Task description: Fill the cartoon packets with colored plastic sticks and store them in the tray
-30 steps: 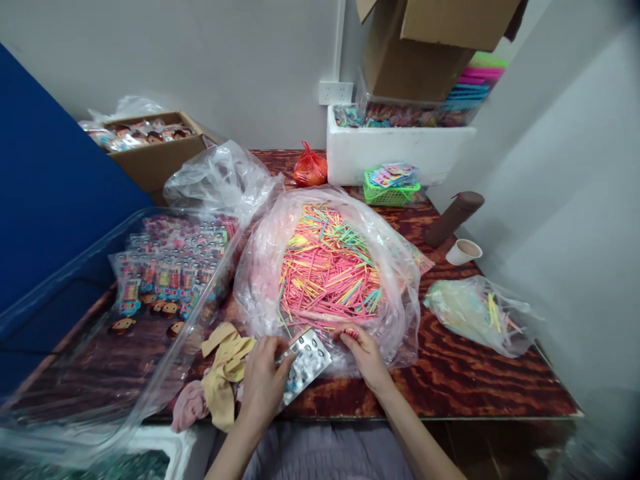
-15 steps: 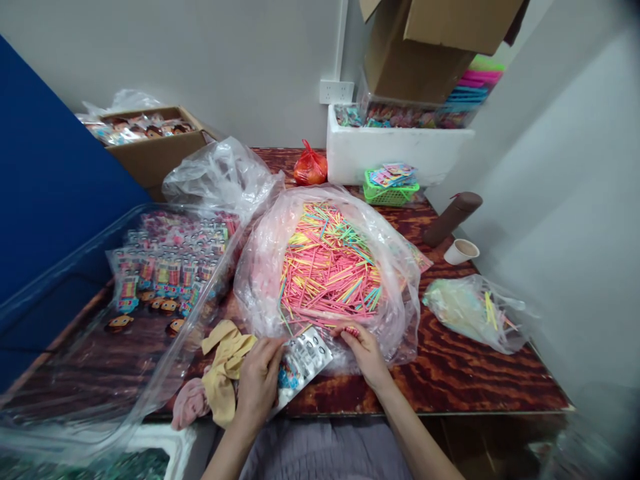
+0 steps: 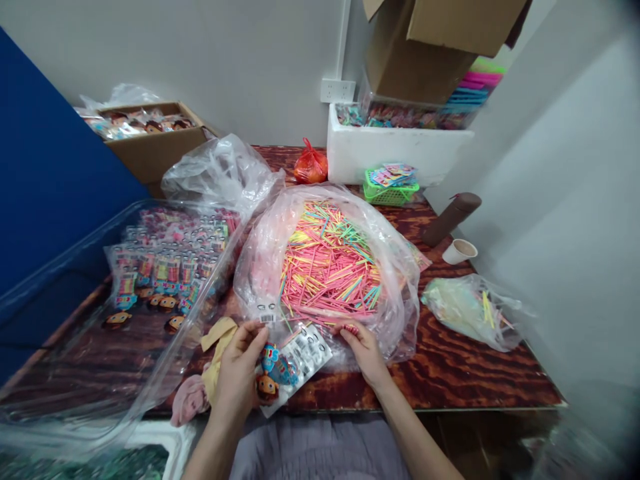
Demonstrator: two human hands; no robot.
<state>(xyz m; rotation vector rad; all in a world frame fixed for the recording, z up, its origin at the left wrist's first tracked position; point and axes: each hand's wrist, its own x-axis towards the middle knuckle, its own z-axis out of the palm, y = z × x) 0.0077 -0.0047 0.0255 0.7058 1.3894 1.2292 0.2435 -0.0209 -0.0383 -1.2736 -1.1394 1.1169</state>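
My left hand [image 3: 239,373] is closed on a clear plastic packet [image 3: 267,363] with a cartoon doll figure inside, lifted off a small stack of similar packets [image 3: 310,350] at the table's near edge. My right hand [image 3: 363,347] rests at the rim of a big clear bag [image 3: 260,267] full of pink, yellow and green sticks [image 3: 327,263]; its fingers pinch a few pink sticks [image 3: 350,329].
A large clear bin [image 3: 75,320] of packed doll toys lies at the left. Yellow and pink cloths [image 3: 210,373], a smaller bag of sticks [image 3: 470,310], a paper cup [image 3: 461,251], a brown tube [image 3: 453,219], a green basket [image 3: 391,193], a white foam box [image 3: 400,150] and cardboard boxes [image 3: 150,143] surround the wooden table [image 3: 450,373].
My left hand has lifted one packet off the stack and turned it, so its doll print and barcode flap now show. My right hand has stayed at the bag's rim.
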